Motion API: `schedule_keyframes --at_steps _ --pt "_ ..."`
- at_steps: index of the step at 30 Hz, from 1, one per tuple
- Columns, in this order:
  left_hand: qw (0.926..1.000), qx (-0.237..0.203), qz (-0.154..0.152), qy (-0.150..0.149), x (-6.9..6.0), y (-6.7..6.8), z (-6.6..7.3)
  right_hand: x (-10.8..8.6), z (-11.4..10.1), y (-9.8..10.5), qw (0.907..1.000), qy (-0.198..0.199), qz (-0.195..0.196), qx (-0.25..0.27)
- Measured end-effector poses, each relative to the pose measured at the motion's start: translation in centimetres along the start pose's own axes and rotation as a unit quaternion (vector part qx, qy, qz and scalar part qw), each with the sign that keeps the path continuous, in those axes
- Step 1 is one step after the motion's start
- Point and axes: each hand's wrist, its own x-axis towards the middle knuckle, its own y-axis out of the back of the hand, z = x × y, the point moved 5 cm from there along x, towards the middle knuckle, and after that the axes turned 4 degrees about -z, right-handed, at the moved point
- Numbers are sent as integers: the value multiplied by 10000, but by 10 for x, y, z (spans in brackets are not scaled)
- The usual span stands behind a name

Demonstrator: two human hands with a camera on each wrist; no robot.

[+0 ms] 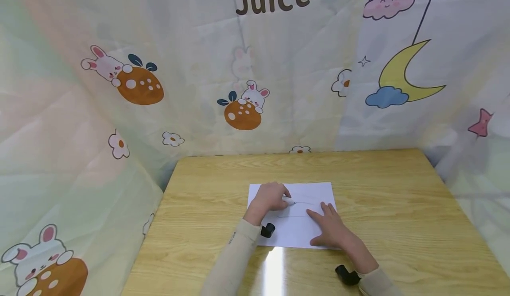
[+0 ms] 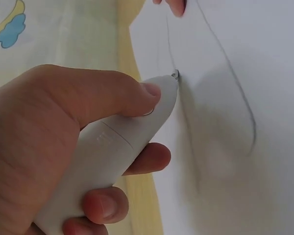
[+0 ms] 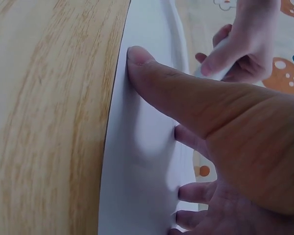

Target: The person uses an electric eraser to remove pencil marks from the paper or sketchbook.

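Note:
A white sheet of paper (image 1: 292, 234) lies on the wooden table, with thin grey lines across it that look like cuts. My left hand (image 1: 271, 196) grips a white utility knife (image 2: 112, 142), thumb along its top and fingers curled beneath. The knife's small metal tip meets the paper at one of the lines. To the right, my right hand (image 1: 330, 227) rests on the paper with fingers spread, and its thumb presses close to the near edge in the right wrist view. Part of the knife in the head view is hidden by my left hand.
The wooden table (image 1: 398, 207) extends around the sheet on all sides. A printed cloth (image 1: 295, 66) with rabbits and a moon hangs behind and beside it. Black wrist cameras (image 1: 347, 275) sit at both sleeves.

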Motion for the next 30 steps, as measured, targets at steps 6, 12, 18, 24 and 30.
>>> schedule_keyframes --at_steps 6,12,18,24,30 --pt "9995 -26 -93 -286 6 3 5 1 -2 0 9999 114 31 27" --pt "9999 -33 -123 68 1 2 -7 0 3 -1 10000 -15 58 14" --pt "9999 -60 -78 -116 3 0 -5 0 5 -2 10000 9 70 29" --pt "9995 -56 -71 -299 9 2 7 3 5 -2 10000 44 69 10" --pt "9999 -42 -159 24 3 4 1 3 6 -3 10000 -43 21 69"
